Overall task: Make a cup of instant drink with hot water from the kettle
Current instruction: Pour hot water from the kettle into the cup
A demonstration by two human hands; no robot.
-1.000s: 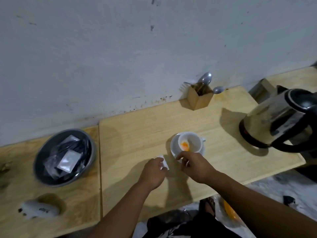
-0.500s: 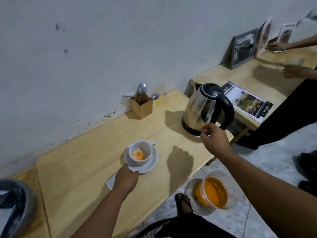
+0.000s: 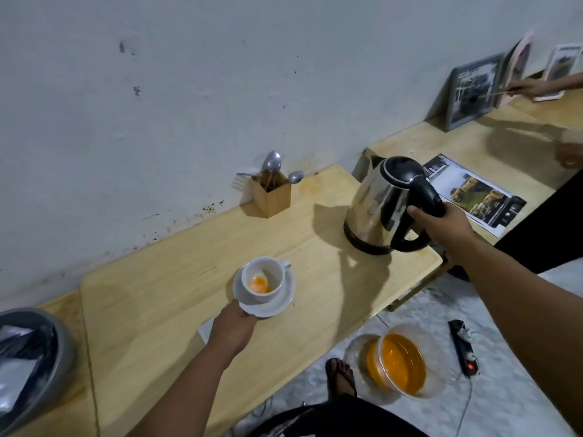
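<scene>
Stainless steel forms the body of the kettle (image 3: 380,205), which is seen in the single head view standing on its dark base at the right end of the pale wooden table (image 3: 176,279), tilted only by the wide-angle lens. Its long axis runs upright, its small spout is turned away toward the wall, and its black handle is turned toward the person. That handle is gripped by the right hand (image 3: 441,223), the fingers being wrapped over its upper curve. Nearer the table's front edge, well apart from the kettle, a white cup (image 3: 264,279) is seated on a white saucer (image 3: 274,305); orange powder (image 3: 259,284) is heaped inside the cup, and the cup's handle is pointed to the right, toward the kettle. The near rim of the saucer is pinched by the left hand (image 3: 235,326), under which a corner of a white sachet (image 3: 205,330) is partly hidden. By the wall a wooden holder (image 3: 272,194) is stood with spoons and a fork in it. A grey bowl of packets (image 3: 28,361) is cut off at the left edge. On the floor a clear tub of orange liquid (image 3: 398,362) is placed beside a sandalled foot (image 3: 340,375).
</scene>
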